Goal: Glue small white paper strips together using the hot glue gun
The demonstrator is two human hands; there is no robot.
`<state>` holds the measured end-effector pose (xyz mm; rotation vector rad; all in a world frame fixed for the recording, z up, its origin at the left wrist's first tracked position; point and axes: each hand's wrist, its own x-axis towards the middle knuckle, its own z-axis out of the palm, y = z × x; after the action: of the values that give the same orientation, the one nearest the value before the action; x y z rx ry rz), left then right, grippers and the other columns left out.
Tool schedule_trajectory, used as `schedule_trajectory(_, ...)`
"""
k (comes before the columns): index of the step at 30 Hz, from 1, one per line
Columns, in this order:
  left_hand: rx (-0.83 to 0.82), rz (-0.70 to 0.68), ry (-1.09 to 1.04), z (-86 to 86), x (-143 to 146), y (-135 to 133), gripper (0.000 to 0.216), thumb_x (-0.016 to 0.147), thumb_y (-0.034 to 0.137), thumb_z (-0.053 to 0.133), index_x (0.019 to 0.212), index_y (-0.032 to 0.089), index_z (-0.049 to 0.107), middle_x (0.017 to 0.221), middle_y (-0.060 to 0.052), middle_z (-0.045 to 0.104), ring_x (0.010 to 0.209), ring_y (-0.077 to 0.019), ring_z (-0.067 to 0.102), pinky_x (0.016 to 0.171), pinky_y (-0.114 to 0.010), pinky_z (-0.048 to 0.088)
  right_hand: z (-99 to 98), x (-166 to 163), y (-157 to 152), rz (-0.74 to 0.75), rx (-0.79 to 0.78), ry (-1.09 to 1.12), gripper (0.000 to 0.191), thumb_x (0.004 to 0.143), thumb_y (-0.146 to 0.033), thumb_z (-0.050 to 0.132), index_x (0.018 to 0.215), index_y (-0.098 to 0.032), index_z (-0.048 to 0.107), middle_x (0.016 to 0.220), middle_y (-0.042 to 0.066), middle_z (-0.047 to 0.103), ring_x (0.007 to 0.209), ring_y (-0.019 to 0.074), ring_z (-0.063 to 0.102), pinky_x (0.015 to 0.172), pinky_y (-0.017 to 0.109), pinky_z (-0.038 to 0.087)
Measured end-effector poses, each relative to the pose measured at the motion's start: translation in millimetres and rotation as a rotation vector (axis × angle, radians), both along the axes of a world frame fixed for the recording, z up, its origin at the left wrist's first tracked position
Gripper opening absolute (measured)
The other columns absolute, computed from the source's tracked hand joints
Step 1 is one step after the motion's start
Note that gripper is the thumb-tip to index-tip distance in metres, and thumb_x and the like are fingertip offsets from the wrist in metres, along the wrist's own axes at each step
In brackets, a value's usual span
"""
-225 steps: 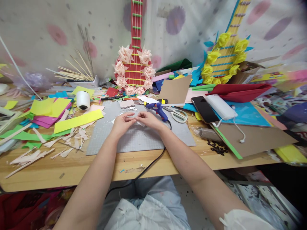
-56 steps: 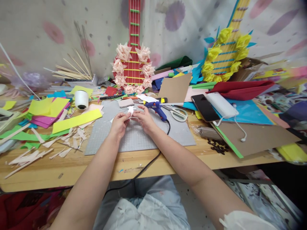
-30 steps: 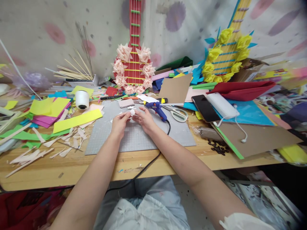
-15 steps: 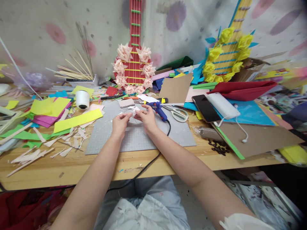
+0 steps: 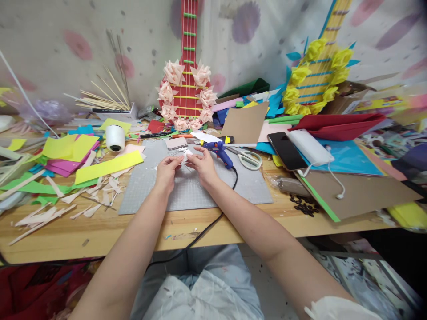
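Note:
Over the grey cutting mat (image 5: 147, 191), my left hand (image 5: 167, 171) and my right hand (image 5: 204, 166) meet around a small white piece (image 5: 187, 152), perhaps folded paper. Both hands have thumb and fingers pinched on it. Thin wire-like strands stick out near the fingertips. Just right of my right hand lies a blue glue gun (image 5: 218, 153) with its black cord running down over the table edge. Scissors (image 5: 248, 159) with pale handles rest beyond it. A small stack of pale pink paper (image 5: 176, 142) lies behind my hands.
A red paper guitar (image 5: 187, 95) with pink paper flowers leans at the back; a yellow one (image 5: 312, 84) stands right. Paper scraps (image 5: 100, 191), yellow strips and a white roll (image 5: 115, 138) crowd the left. A phone (image 5: 286, 151) and power bank (image 5: 311, 146) lie right.
My hands stay in almost the same place, with slight finger movement around the white piece. The things on the table have not moved.

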<state>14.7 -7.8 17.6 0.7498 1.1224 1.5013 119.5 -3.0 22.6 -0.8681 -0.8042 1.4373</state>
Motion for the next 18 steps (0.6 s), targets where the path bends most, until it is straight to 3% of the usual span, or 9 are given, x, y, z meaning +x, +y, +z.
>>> schedule_trajectory(10, 0.025, 0.005, 0.008, -4.2, -2.3, 3.5, 0.027, 0.049, 0.027, 0.074, 0.048, 0.016, 0.048, 0.055, 0.003, 0.052, 0.060, -0.0087, 0.047, 0.061, -0.023, 0.035, -0.1, 0.8, 0.1, 0.029, 0.013, 0.016, 0.044, 0.059, -0.024, 0.068, 0.093, -0.022, 0.040, 0.066, -0.007, 0.056, 0.059, 0.0079, 0.058, 0.063, 0.026, 0.051)
schedule_trajectory(15, 0.065, 0.033, -0.019, -7.2, -3.0, 4.7, 0.025, 0.048, 0.026, 0.074, 0.047, 0.017, 0.050, 0.053, 0.003, 0.051, 0.059, -0.0085, 0.048, 0.061, -0.022, 0.037, -8.7, -4.3, 1.9, 0.117, 0.012, -0.021, 0.055, 0.050, -0.016, 0.072, 0.094, -0.021, 0.039, 0.066, -0.008, 0.055, 0.061, 0.0087, 0.058, 0.066, 0.027, 0.051)
schedule_trajectory(18, 0.086, 0.013, -0.020, -8.7, -2.2, 4.7, 0.027, 0.046, 0.028, 0.075, 0.047, 0.017, 0.051, 0.054, 0.003, 0.054, 0.059, -0.0093, 0.050, 0.062, -0.023, 0.039, -12.8, -6.8, 2.1, 0.096, 0.043, -0.077, 0.053, 0.050, -0.016, 0.071, 0.092, -0.021, 0.040, 0.063, -0.009, 0.055, 0.058, 0.0080, 0.057, 0.063, 0.026, 0.051)
